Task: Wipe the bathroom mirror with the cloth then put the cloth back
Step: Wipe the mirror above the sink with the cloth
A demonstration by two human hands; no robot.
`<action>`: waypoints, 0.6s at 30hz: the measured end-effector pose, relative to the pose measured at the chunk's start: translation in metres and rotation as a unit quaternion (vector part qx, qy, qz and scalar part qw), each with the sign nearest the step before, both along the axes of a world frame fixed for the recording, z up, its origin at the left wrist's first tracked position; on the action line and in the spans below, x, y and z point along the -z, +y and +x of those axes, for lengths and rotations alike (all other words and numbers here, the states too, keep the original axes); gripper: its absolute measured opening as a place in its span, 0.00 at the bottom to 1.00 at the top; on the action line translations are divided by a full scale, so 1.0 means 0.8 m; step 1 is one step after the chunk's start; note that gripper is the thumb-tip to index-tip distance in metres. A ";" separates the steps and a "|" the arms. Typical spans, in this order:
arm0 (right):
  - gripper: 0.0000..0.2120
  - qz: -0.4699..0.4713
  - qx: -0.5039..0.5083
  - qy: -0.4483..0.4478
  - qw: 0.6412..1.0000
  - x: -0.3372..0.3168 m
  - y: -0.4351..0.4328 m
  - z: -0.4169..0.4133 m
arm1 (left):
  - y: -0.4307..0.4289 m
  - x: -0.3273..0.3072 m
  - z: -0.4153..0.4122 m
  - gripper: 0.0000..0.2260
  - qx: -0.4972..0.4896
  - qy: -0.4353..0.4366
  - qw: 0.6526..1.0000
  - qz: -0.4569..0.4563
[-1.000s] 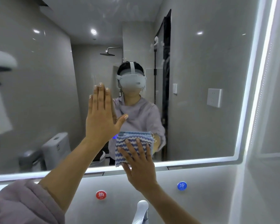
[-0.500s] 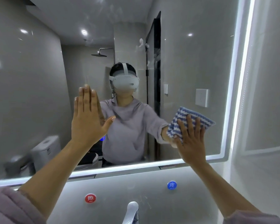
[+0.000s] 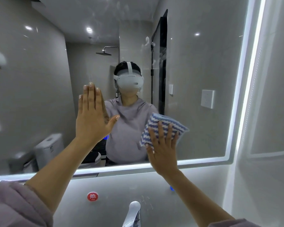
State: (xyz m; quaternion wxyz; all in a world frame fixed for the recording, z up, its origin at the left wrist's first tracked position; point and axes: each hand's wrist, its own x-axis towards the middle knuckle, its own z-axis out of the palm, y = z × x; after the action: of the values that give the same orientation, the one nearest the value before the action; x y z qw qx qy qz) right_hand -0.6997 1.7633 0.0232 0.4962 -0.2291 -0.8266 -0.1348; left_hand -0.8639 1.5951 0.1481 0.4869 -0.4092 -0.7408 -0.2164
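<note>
The bathroom mirror (image 3: 203, 63) fills most of the view, with a lit strip along its bottom and right edges. My right hand (image 3: 163, 151) presses a blue-and-white striped cloth (image 3: 156, 123) flat against the glass near the mirror's lower edge, right of centre. My left hand (image 3: 93, 117) rests flat on the glass with fingers straight up, left of the cloth, holding nothing. Faint smears show on the upper glass.
Below the mirror a grey wall panel carries a red hot-water button (image 3: 92, 196) and a blue button (image 3: 171, 188) partly hidden by my right arm. A chrome faucet (image 3: 133, 213) rises at the bottom centre. A pale wall stands close on the right.
My right hand first swept the cloth right and up from the lower middle, and has now slid it back left and down. The left hand stays planted on the glass.
</note>
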 end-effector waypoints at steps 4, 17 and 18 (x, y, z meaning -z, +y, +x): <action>0.26 0.086 -0.033 -0.049 0.995 -0.014 -0.027 -0.034 | -0.003 -0.001 0.004 0.45 0.000 -0.005 1.000 -0.010; 0.24 0.094 -0.023 -0.066 0.993 0.012 0.009 -0.005 | -0.003 -0.001 0.003 0.45 0.014 -0.007 1.000 -0.014; 0.24 0.094 -0.025 -0.062 0.993 0.014 0.015 0.001 | -0.004 0.000 0.003 0.45 0.015 -0.008 1.000 -0.013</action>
State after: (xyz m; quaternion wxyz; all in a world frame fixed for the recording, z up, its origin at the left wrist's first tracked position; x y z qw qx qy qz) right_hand -0.6988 1.7757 0.0118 0.4665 -0.1519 -0.8447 -0.2138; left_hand -0.8614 1.5922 0.1485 0.4728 -0.4246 -0.7409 -0.2172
